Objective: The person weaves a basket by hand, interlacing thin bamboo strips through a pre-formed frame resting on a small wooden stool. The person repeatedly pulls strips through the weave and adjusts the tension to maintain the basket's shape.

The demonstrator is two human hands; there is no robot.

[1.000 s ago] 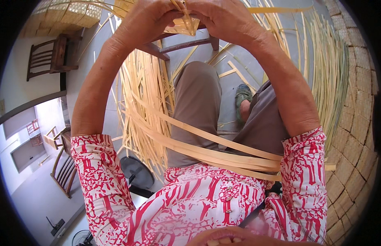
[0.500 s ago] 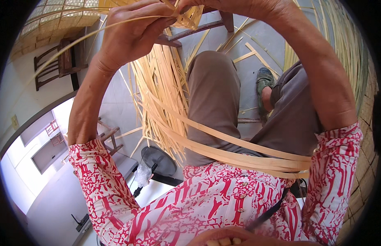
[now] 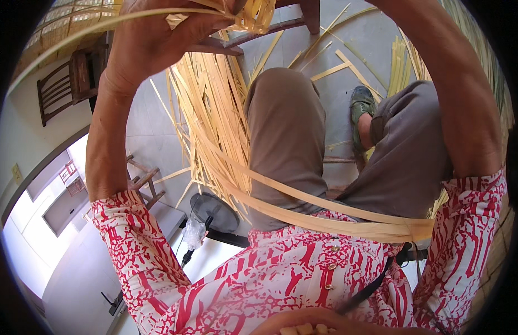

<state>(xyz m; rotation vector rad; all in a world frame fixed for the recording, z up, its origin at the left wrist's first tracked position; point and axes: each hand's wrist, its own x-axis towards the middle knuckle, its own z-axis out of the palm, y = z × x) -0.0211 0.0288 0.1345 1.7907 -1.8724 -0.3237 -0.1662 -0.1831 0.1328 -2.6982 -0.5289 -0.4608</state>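
My left hand (image 3: 153,39) is raised at the top of the view, its fingers closed on a thin bamboo strip (image 3: 97,23) that arcs away to the far left. Right beside its fingertips is a small woven bamboo piece (image 3: 258,15), cut off by the upper edge. Only my right forearm (image 3: 465,84) shows, reaching up; the hand itself is beyond the frame. Several flat bamboo strips (image 3: 348,219) lie across my lap. They run left toward a loose pile of pale strips (image 3: 220,111) beside my knee.
A wooden stool or bench (image 3: 264,33) stands ahead of my knees. Loose strips (image 3: 356,70) lie on the grey floor. To the left are a dark wooden chair (image 3: 75,81), a small wooden stool (image 3: 147,181) and a round black fan-like object (image 3: 215,212). Greenish strips (image 3: 473,39) hang at far right.
Both arms have moved outward and up in the view, and my right hand has left the frame. My left hand still holds the thin strip near the woven piece.
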